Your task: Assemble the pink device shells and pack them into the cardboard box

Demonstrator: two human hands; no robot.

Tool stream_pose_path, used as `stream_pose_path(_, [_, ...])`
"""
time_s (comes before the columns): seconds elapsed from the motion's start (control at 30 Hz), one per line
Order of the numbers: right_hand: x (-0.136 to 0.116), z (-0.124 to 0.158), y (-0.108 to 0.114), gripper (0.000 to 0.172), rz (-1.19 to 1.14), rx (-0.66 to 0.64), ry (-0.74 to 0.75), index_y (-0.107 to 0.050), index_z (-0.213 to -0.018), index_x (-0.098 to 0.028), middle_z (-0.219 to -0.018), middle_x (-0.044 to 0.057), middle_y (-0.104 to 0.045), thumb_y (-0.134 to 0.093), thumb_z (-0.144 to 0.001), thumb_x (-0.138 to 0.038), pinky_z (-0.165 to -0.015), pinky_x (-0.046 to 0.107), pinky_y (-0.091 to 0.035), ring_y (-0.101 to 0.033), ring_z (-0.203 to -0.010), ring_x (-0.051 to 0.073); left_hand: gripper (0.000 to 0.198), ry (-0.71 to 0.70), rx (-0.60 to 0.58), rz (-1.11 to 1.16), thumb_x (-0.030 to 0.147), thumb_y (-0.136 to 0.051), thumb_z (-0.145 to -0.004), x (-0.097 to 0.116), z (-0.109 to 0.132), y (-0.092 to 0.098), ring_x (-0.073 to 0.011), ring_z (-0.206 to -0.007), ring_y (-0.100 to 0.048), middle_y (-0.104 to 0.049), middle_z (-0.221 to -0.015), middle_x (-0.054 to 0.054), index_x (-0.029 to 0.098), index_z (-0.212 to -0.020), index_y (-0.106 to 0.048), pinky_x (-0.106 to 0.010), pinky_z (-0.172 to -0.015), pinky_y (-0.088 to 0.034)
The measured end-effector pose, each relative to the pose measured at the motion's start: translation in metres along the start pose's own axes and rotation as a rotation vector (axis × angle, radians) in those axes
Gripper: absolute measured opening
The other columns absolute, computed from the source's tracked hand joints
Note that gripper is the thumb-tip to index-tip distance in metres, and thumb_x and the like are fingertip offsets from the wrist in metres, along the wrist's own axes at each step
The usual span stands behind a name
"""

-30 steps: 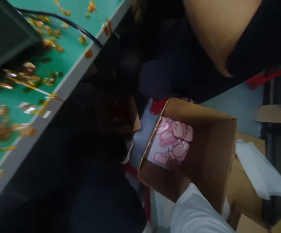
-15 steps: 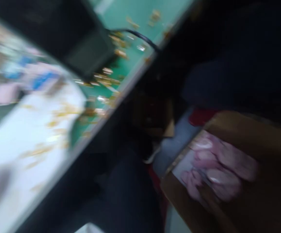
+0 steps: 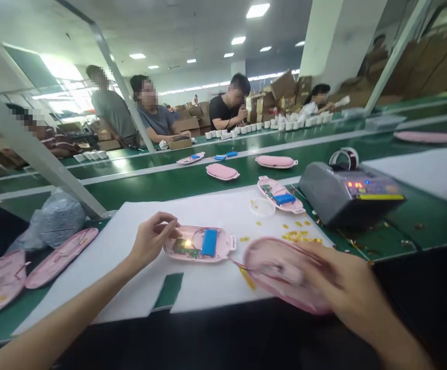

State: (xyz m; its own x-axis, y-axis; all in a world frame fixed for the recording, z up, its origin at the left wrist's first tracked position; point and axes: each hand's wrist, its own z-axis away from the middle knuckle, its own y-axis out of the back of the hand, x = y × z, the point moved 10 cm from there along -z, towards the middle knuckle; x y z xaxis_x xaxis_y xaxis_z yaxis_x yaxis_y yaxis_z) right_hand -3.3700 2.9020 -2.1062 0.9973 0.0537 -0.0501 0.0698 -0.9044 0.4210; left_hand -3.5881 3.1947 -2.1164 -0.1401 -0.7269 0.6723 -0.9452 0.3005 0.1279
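Note:
On the white sheet lies a pink casing half point(image 3: 223, 251) with a green circuit board point(image 3: 184, 250), a small glowing light and a blue battery point(image 3: 209, 242) inside. My left hand point(image 3: 154, 236) pinches its left end between bent fingers and thumb. To the right, my right hand point(image 3: 335, 272) grips a pink shell point(image 3: 269, 267), tilted and blurred by motion; its fingers are partly hidden. A thin wire seems to run between the shell and the casing half. Yellow tape pieces point(image 3: 300, 236) lie scattered behind the shell.
A grey tape dispenser point(image 3: 346, 190) stands at the right, near another open casing half point(image 3: 281, 195). Closed pink casings point(image 3: 222, 172) sit on the green conveyor. At left lie pink shells point(image 3: 63, 257) and a plastic bag point(image 3: 63, 218). Several people work across the line.
My view has swung up from a cardboard box of pink shells beside the bench to the bench top. Both hands are now in sight, the right one with a pink shell.

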Motion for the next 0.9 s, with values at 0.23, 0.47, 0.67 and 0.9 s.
stream_pose_path(0.23, [-0.117,-0.123,-0.145,0.032,0.019,-0.291,0.276,-0.073,-0.101,-0.023,-0.088,0.001,-0.075,-0.046,-0.085,-0.018,-0.065,0.025,-0.048,-0.066,-0.070,0.015,0.016,-0.456,0.132,-0.161,0.029,-0.056,-0.092,0.030,0.024,0.037,-0.0168,-0.081,-0.061,-0.063,-0.088,-0.006,0.020,-0.085,-0.068,-0.030,-0.074,-0.054])
stream_pose_path(0.47, [-0.152,-0.128,-0.155,0.033,0.139,-0.268,0.453,-0.072,-0.102,-0.022,-0.074,0.001,-0.071,-0.043,-0.089,-0.015,-0.057,0.027,-0.042,-0.061,-0.062,0.015,0.019,-0.608,0.028,-0.445,0.012,-0.050,-0.093,0.035,0.024,0.032,-0.0257,-0.114,-0.052,-0.054,-0.126,-0.012,0.017,-0.083,-0.066,-0.044,-0.095,-0.049])
stream_pose_path(0.67, [-0.156,-0.132,-0.153,0.031,0.193,-0.163,0.467,-0.073,-0.100,-0.022,-0.078,0.001,-0.074,-0.045,-0.089,-0.021,-0.056,0.027,-0.045,-0.065,-0.062,0.016,0.009,-0.398,-0.371,-0.093,0.012,-0.070,-0.081,0.021,0.012,0.017,-0.0236,-0.114,-0.055,-0.055,-0.121,-0.008,0.020,-0.079,-0.074,-0.038,-0.099,-0.050])
stream_pose_path(0.9, [-0.155,-0.140,-0.162,0.028,0.082,-0.304,0.385,-0.074,-0.098,-0.025,-0.071,-0.004,-0.072,-0.048,-0.086,-0.021,-0.055,0.025,-0.043,-0.062,-0.057,0.012,0.009,-0.425,-0.041,0.089,0.018,-0.059,-0.090,0.006,0.011,0.037,-0.0184,-0.103,-0.060,-0.055,-0.121,-0.007,0.021,-0.092,-0.067,-0.036,-0.093,-0.053])
